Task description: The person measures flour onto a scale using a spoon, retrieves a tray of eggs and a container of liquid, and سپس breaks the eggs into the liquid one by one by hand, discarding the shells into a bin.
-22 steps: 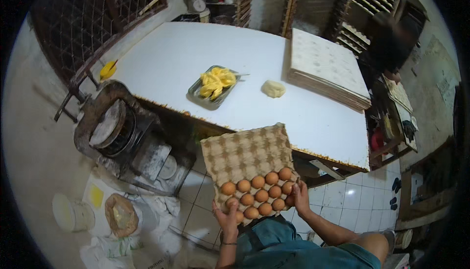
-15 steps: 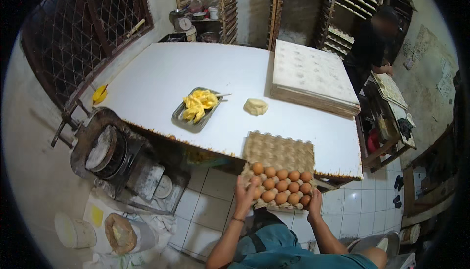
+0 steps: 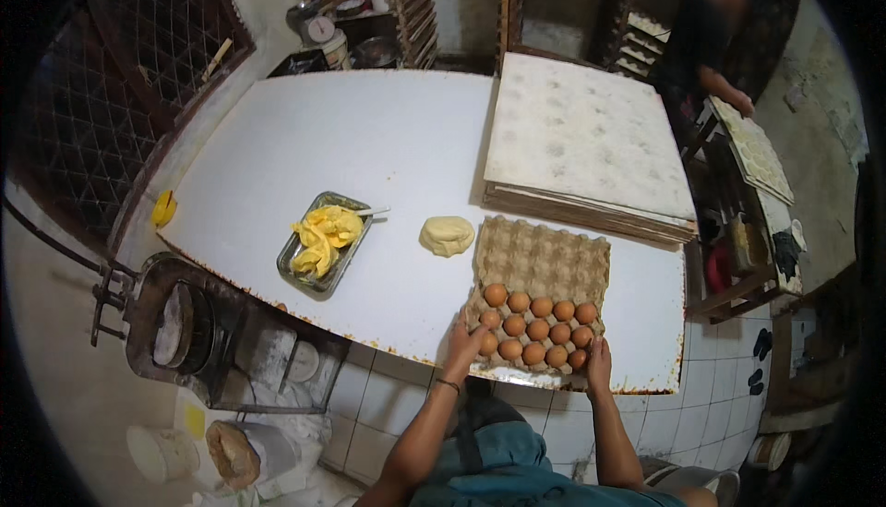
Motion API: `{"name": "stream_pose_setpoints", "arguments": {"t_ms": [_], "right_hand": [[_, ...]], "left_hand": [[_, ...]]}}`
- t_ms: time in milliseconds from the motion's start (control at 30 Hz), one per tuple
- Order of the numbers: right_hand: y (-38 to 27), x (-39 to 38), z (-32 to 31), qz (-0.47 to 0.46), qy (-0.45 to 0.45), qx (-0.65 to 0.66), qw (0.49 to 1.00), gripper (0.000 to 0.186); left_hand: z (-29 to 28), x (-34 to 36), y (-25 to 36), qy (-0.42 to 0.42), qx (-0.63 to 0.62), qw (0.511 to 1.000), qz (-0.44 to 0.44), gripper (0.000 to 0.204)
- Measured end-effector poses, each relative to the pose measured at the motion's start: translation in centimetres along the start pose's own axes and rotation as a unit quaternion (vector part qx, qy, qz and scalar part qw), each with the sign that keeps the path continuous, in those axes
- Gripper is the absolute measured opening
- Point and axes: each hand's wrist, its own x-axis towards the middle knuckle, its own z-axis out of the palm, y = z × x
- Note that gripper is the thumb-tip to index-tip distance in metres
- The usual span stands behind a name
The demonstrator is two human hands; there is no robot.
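Note:
My left hand (image 3: 463, 350) grips the left edge of a cardboard egg tray (image 3: 544, 253), its thumb beside the eggs, while my right hand (image 3: 598, 364) holds the right edge. Brown eggs (image 3: 538, 330) fill the tray's near half; its far half holds none. The tray lies over the near right part of a white table (image 3: 295, 138), at its front edge. To the left sit a pale dough lump (image 3: 447, 235) and a metal pan (image 3: 318, 287) with yellow fat (image 3: 332, 228) and a handled utensil. Behind the tray is a stack of floury boards (image 3: 581, 138).
A metal press (image 3: 143, 322) stands left of the table, above sacks and a bucket (image 3: 161, 452). A yellow object (image 3: 164, 207) rests at the left table edge. At right, another person (image 3: 688, 46) works at a side table (image 3: 771, 221). Racks (image 3: 411, 9) line the back wall.
My hands have carried the egg tray forward and set it down, or nearly so, on the tabletop, right of the dough. The table appears closer, and the other person's arm reaches over the side table.

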Motion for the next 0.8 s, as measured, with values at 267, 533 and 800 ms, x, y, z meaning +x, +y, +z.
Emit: {"name": "stream_pose_setpoints", "arguments": {"t_ms": [267,533,800], "right_hand": [[-1.4,0.0,2.8,-0.190,0.096,-0.189,0.959,0.047],[-8.0,-14.2,15.2,-0.093,-0.671,-0.118,0.726,0.027],[-7.7,-32.1,26.6,-0.056,-0.855,-0.211,0.471,0.026]], "left_hand": [[-5.6,-2.8,-0.4,0.148,0.202,0.957,0.149,0.044],[-13.0,-19.0,1.4,-0.291,0.245,0.912,0.152,0.036],[-23.9,-35.9,-3.7,-0.041,0.185,0.968,0.163,0.039]]}}
